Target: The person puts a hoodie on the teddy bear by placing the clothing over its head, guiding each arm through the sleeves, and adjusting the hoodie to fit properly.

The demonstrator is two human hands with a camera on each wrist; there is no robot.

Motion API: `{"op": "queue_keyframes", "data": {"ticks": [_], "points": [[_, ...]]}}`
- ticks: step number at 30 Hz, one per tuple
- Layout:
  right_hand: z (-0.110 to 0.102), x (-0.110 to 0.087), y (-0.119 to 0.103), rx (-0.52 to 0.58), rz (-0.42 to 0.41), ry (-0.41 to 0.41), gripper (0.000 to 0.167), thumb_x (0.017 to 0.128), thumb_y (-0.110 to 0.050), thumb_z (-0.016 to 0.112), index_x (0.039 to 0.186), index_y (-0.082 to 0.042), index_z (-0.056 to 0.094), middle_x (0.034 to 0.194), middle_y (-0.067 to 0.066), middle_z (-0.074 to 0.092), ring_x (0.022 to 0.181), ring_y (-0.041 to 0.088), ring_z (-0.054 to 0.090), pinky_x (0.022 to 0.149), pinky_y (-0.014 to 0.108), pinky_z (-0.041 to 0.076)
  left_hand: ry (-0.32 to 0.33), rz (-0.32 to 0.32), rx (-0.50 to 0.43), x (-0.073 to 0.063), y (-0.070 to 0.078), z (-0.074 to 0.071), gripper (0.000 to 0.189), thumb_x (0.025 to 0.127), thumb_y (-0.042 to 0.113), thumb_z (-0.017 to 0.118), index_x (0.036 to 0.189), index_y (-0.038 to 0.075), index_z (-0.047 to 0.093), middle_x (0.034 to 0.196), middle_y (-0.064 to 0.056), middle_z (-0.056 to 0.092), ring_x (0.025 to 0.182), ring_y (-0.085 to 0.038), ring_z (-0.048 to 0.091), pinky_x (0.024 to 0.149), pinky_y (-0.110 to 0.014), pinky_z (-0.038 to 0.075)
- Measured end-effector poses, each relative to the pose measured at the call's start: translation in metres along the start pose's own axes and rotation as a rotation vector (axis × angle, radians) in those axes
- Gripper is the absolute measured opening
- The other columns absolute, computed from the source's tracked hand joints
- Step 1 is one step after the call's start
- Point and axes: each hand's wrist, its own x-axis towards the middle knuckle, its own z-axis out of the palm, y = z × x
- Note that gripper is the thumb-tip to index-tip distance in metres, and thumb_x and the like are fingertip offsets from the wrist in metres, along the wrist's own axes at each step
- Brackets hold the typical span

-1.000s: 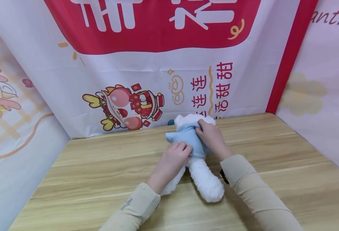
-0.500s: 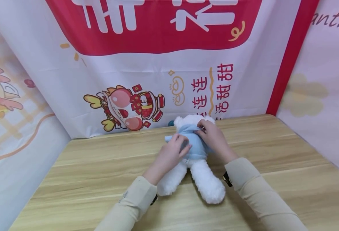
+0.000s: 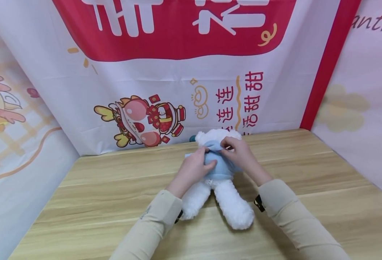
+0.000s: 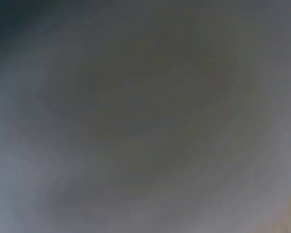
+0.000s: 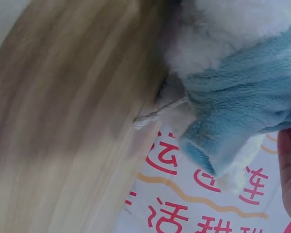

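Observation:
A white plush toy (image 3: 233, 207) with a light-blue hooded top (image 3: 221, 169) lies on the table, its legs toward me and a small tag showing below the hem. My right hand (image 3: 239, 151) pinches the blue cloth near the neck with thumb and index finger. On the other side, my left hand (image 3: 192, 166) touches the top, fingers reaching to the neckline and thumb spread apart over the back. The right wrist view shows the blue cloth (image 5: 242, 92), white fur, and a pale drawstring (image 5: 157, 114) hanging out. The left wrist view is only a grey blur.
The wood-grain table (image 3: 119, 187) ends at a white and red printed banner (image 3: 165, 76) behind the toy. A small teal round thing (image 3: 192, 138) shows beside the toy's head. Printed cloth walls (image 3: 356, 72) stand at both sides.
My left hand has moved up from the hem to the neckline, its thumb spreading away from the fingers. My right hand has stayed near the neck, shifting slightly down. The hem and tag have come into view.

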Motion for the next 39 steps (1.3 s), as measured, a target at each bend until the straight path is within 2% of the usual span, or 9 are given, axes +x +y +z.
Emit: {"op": "queue_keyframes", "data": {"ticks": [8, 12, 18, 21, 24, 27, 31, 35, 39], "points": [[-0.002, 0.005, -0.010, -0.229, 0.082, -0.099, 0.025, 0.087, -0.004, 0.063, 0.111, 0.001, 0.060, 0.097, 0.016, 0.064, 0.087, 0.026, 0.061, 0.079, 0.041, 0.053, 0.005, -0.031, -0.049, 0.000, -0.002, 0.002, 0.058, 0.091, 0.040, 0.062, 0.133, 0.007, 0.040, 0.129, -0.014, 0.056, 0.117, -0.029, 0.058, 0.099, -0.044, 0.048], [-0.002, 0.004, -0.012, -0.258, 0.095, -0.059, 0.017, 0.088, -0.007, 0.063, 0.104, -0.001, 0.063, 0.098, 0.015, 0.064, 0.087, 0.026, 0.061, 0.079, 0.040, 0.053, 0.040, -0.035, -0.072, -0.001, -0.005, 0.004, 0.062, 0.091, 0.039, 0.062, 0.138, 0.008, 0.038, 0.126, -0.013, 0.057, 0.114, -0.029, 0.059, 0.096, -0.045, 0.049], [-0.001, -0.003, -0.010, -0.213, -0.058, -0.024, 0.009, 0.081, -0.003, 0.070, 0.088, -0.004, 0.065, 0.089, 0.011, 0.070, 0.084, 0.025, 0.066, 0.076, 0.038, 0.056, 0.099, -0.035, -0.057, -0.002, -0.009, 0.004, 0.062, 0.091, 0.037, 0.062, 0.143, 0.014, 0.037, 0.128, -0.015, 0.057, 0.113, -0.031, 0.059, 0.095, -0.048, 0.048], [0.000, -0.006, -0.007, -0.209, -0.148, -0.073, 0.008, 0.081, -0.002, 0.071, 0.087, -0.006, 0.067, 0.090, 0.009, 0.071, 0.086, 0.025, 0.067, 0.077, 0.037, 0.056, 0.068, -0.013, 0.007, -0.002, -0.011, 0.002, 0.057, 0.094, 0.037, 0.057, 0.145, 0.023, 0.037, 0.125, -0.018, 0.055, 0.101, -0.033, 0.061, 0.084, -0.047, 0.052], [-0.002, -0.008, -0.004, -0.170, -0.175, -0.148, 0.014, 0.082, -0.004, 0.070, 0.097, -0.005, 0.069, 0.099, 0.010, 0.070, 0.094, 0.026, 0.065, 0.084, 0.039, 0.054, 0.036, -0.007, 0.076, -0.002, -0.014, 0.000, 0.049, 0.096, 0.038, 0.052, 0.143, 0.030, 0.041, 0.117, -0.016, 0.054, 0.085, -0.029, 0.061, 0.068, -0.038, 0.051], [-0.005, -0.010, 0.000, -0.118, -0.136, -0.215, 0.028, 0.083, -0.010, 0.071, 0.111, -0.005, 0.066, 0.112, 0.014, 0.064, 0.106, 0.030, 0.061, 0.094, 0.046, 0.050, 0.031, -0.015, 0.095, -0.002, -0.020, -0.001, 0.043, 0.097, 0.038, 0.050, 0.140, 0.030, 0.046, 0.115, -0.014, 0.053, 0.079, -0.023, 0.058, 0.062, -0.031, 0.046], [-0.009, -0.014, 0.006, -0.079, -0.011, -0.275, 0.045, 0.082, -0.018, 0.073, 0.124, -0.007, 0.059, 0.125, 0.017, 0.056, 0.118, 0.036, 0.054, 0.102, 0.052, 0.043, 0.051, -0.045, 0.071, -0.003, -0.026, -0.002, 0.041, 0.098, 0.038, 0.049, 0.138, 0.028, 0.049, 0.116, -0.012, 0.053, 0.083, -0.021, 0.057, 0.063, -0.029, 0.045], [-0.010, -0.017, 0.014, -0.059, 0.086, -0.281, 0.043, 0.082, -0.021, 0.074, 0.120, -0.007, 0.059, 0.130, 0.020, 0.053, 0.123, 0.040, 0.050, 0.105, 0.055, 0.040, 0.059, -0.090, 0.060, -0.005, -0.027, -0.003, 0.044, 0.098, 0.043, 0.048, 0.139, 0.028, 0.049, 0.122, -0.014, 0.052, 0.095, -0.026, 0.059, 0.071, -0.035, 0.049], [-0.008, -0.017, 0.021, -0.010, 0.082, -0.261, 0.034, 0.082, -0.017, 0.073, 0.111, -0.003, 0.061, 0.124, 0.019, 0.058, 0.119, 0.038, 0.053, 0.102, 0.053, 0.042, 0.039, -0.146, 0.056, -0.005, -0.022, 0.003, 0.066, 0.089, 0.061, 0.051, 0.144, 0.026, 0.041, 0.131, -0.018, 0.047, 0.110, -0.034, 0.055, 0.084, -0.046, 0.050]]}}
